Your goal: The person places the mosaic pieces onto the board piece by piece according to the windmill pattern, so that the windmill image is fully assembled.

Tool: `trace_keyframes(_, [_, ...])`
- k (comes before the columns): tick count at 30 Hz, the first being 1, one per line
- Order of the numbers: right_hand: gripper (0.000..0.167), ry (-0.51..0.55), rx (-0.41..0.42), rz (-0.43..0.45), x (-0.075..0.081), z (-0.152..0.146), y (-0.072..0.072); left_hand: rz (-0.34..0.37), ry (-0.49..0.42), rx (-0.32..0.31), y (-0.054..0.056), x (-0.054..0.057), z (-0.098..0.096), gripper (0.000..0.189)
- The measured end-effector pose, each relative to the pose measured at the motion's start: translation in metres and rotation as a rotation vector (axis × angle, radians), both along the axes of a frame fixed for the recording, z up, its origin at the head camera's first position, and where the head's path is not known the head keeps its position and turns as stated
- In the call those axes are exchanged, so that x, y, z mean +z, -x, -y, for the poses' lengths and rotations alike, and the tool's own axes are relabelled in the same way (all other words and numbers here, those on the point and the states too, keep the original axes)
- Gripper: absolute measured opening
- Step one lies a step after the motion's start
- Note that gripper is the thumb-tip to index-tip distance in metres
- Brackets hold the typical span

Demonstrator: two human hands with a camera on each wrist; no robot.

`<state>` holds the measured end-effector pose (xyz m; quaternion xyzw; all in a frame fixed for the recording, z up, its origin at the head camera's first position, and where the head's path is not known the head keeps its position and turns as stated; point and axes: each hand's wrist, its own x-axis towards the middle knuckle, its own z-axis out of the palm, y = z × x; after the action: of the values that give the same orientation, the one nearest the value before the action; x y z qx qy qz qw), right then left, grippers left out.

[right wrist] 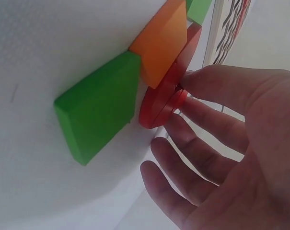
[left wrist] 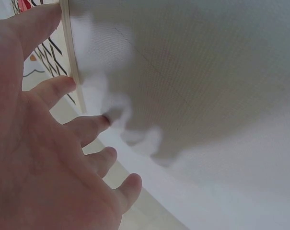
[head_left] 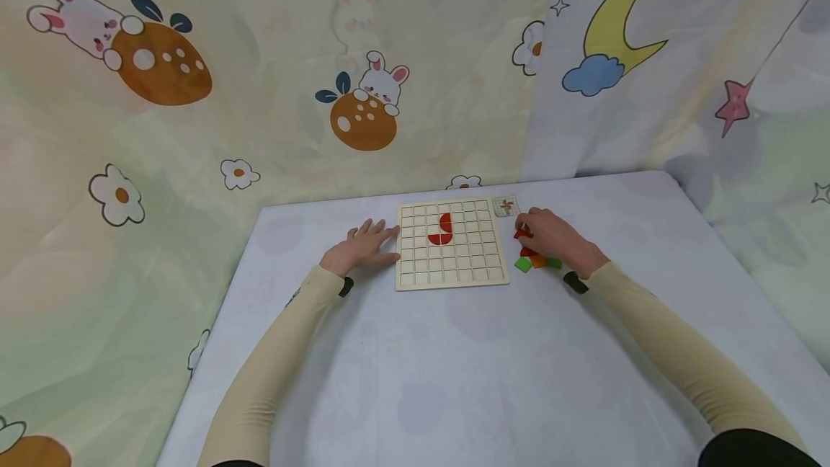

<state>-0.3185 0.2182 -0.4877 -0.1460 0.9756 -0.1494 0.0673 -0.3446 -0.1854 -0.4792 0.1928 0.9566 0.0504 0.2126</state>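
We see a gridded board (head_left: pixel 468 269), red shapes (head_left: pixel 445 239) on it, left hand (head_left: pixel 363 246) at its left edge, fingers spread, right hand (head_left: pixel 556 238) to its right, thumb and finger pinching a red block (right wrist: pixel 168 109).

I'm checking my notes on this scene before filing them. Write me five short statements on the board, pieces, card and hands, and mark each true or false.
1. The left hand touches the board. True.

2. Only blue pieces lie on the board. False: the pieces there, red pieces, are all one colour, and none is blue.

3. A green piece and an orange piece lie by the right hand. True.

4. The right hand pinches the orange piece. False: it pinches a red piece.

5. In the head view, the card lies left of the board. False: the card lies to its right, near the far corner.
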Motion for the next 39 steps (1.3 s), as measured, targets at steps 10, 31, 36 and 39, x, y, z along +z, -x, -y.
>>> trace_keyframes(10, [0.02, -0.026, 0.028, -0.017, 0.001, 0.004, 0.001, 0.0, 0.003, -0.006, -0.001, -0.002, 0.001, 0.077])
trace_keyframes(31, [0.025, -0.035, 0.065, -0.039, 0.01, 0.021, 0.006, 0.002, -0.001, 0.005, -0.001, -0.001, 0.001, 0.077])
trace_keyframes(36, [0.024, -0.03, 0.094, -0.069, 0.009, 0.025, 0.009, -0.002, 0.003, 0.003, 0.0, -0.002, 0.001, 0.077])
trace_keyframes(39, [0.023, -0.024, 0.118, -0.09, 0.009, 0.028, 0.01, -0.004, 0.007, 0.005, 0.001, -0.002, 0.001, 0.076])
